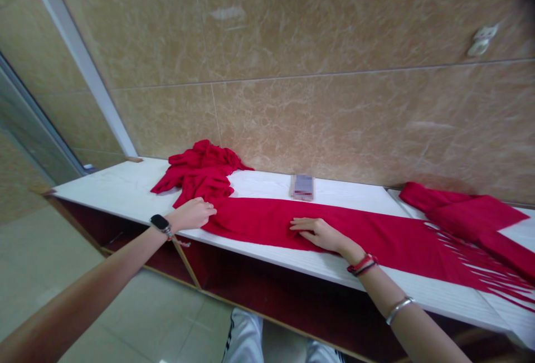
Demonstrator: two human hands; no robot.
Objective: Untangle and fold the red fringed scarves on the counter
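Observation:
A long red scarf (355, 232) with a fringe at its right end lies stretched along the white countertop. My left hand (193, 214) is at the stretched part's left end, its fingers curled on the cloth in a closed grip. Farther right, my right hand (320, 233) rests palm down on the scarf, fingers extended and holding nothing. Bunched red cloth (204, 170) lies behind my left hand. It meets the stretched cloth there, and I cannot tell whether both are one piece.
Another folded red cloth (463, 207) lies at the right, near the fringe. A small phone-like rectangular object (303, 187) sits at the back, close to the tiled wall (292, 123). Below the white countertop (267, 183) are open shelf compartments (267, 285).

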